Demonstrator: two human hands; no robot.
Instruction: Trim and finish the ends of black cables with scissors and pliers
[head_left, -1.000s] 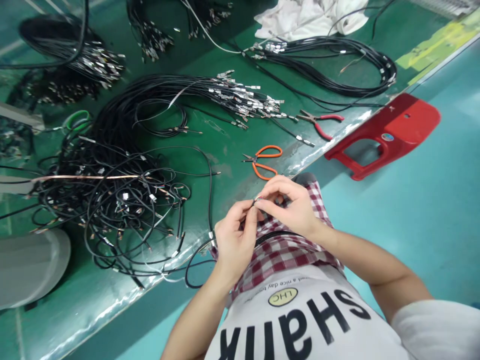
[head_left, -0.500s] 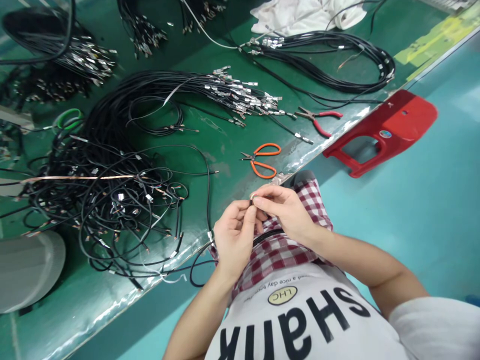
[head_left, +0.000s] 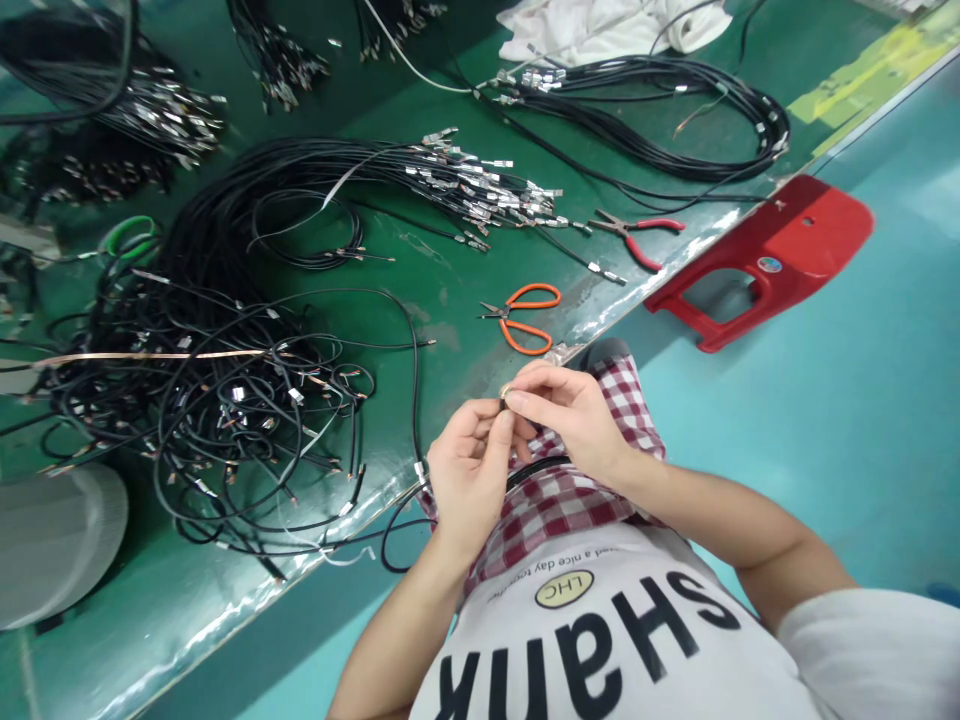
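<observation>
Over my lap, just off the bench edge, both hands meet at the tip of a black cable point(head_left: 502, 403). My left hand point(head_left: 471, 462) pinches it between thumb and fingers. Fingertips of my right hand point(head_left: 568, 412) close on the small shiny end beside it; its exact form is too small to make out. More black cable point(head_left: 536, 468) lies across the checked cloth on my lap, partly behind my hands. Orange-handled scissors point(head_left: 517, 318) rest open on the bench beyond my hands, and red-handled pliers point(head_left: 634, 238) lie farther right.
A tangled heap of black cables point(head_left: 247, 400) covers the bench at left. Behind it lie a bundle with metal terminals point(head_left: 480, 185) and a coiled bundle point(head_left: 675, 120). A white tub point(head_left: 60, 540), green-handled scissors point(head_left: 131, 238), a white cloth point(head_left: 600, 28) and a red stool point(head_left: 810, 240) surround.
My hands keep the same pinch at the cable tip, with barely any movement. The view has shifted very slightly.
</observation>
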